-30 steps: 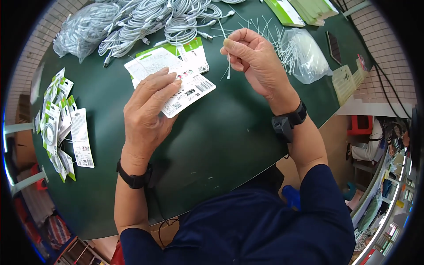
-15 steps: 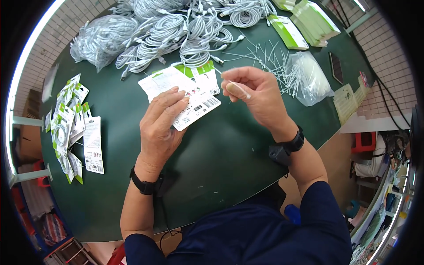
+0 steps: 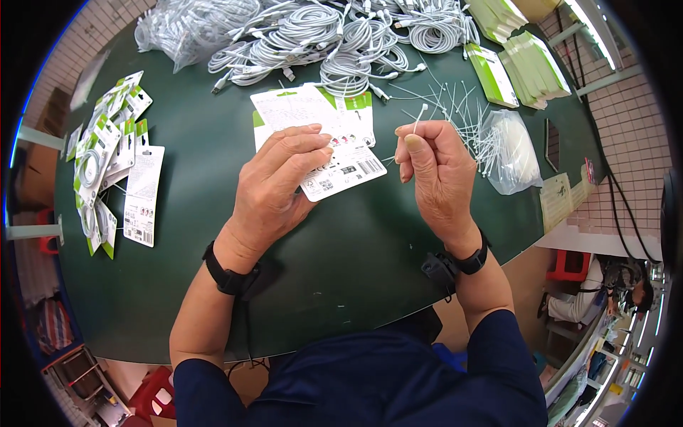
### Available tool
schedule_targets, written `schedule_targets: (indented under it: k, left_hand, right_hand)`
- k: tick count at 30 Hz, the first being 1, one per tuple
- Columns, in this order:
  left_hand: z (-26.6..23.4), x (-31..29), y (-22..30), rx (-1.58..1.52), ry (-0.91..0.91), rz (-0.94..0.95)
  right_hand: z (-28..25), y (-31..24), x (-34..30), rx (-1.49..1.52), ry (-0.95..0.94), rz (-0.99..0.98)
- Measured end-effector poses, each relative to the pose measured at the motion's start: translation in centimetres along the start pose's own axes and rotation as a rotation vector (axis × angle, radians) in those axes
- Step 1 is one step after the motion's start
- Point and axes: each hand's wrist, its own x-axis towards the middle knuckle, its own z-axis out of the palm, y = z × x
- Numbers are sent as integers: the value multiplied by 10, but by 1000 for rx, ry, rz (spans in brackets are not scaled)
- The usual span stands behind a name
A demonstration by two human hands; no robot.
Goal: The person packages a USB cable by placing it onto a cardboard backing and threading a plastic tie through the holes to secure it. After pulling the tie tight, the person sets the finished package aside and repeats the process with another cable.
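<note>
A white printed packaging card (image 3: 350, 173) is in my left hand (image 3: 274, 183), with the fingers over its face and the thumb underneath. It slants over the green table, its upper part hidden by my fingers. Just beyond it lie another white card (image 3: 288, 105) and a green-and-white card (image 3: 361, 121), overlapping. To the right, my right hand (image 3: 442, 167) pinches a thin white cable tie (image 3: 422, 112) between thumb and forefinger; its small head points up. The tie and the card are apart.
Coiled grey-white cables (image 3: 306, 35) lie in a heap along the far side. Loose cable ties (image 3: 455, 107) spill beside a clear bag of ties (image 3: 511, 153). Packed cards (image 3: 535, 67) and a phone (image 3: 552, 144) are at right. Finished-looking cards with cables (image 3: 99, 160) pile up at left.
My right hand has turned, and the cable tie's head now points up instead of down to the right. My left hand still holds the card. The whole view has shifted a little.
</note>
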Motion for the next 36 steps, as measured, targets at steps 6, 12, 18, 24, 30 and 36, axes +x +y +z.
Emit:
schedule_targets:
  k: [6, 12, 18, 24, 30, 36]
  left_hand:
    - [1, 0, 2, -17, 14, 12]
    - [2, 0, 3, -27, 22, 22]
    - [1, 1, 4, -33, 24, 20]
    - [1, -1, 4, -42, 33, 22]
    - [1, -1, 4, -38, 14, 21]
    - [0, 0, 6, -30, 10, 40]
  right_hand:
    - [2, 0, 3, -69, 8, -330]
    - [7, -11, -5, 33, -59, -363]
    - [11, -12, -8, 90, -145, -287]
    - [14, -9, -8, 132, -159, -240]
    - [14, -9, -8, 142, -168, -197]
    - [14, -10, -9, 127, -146, -139]
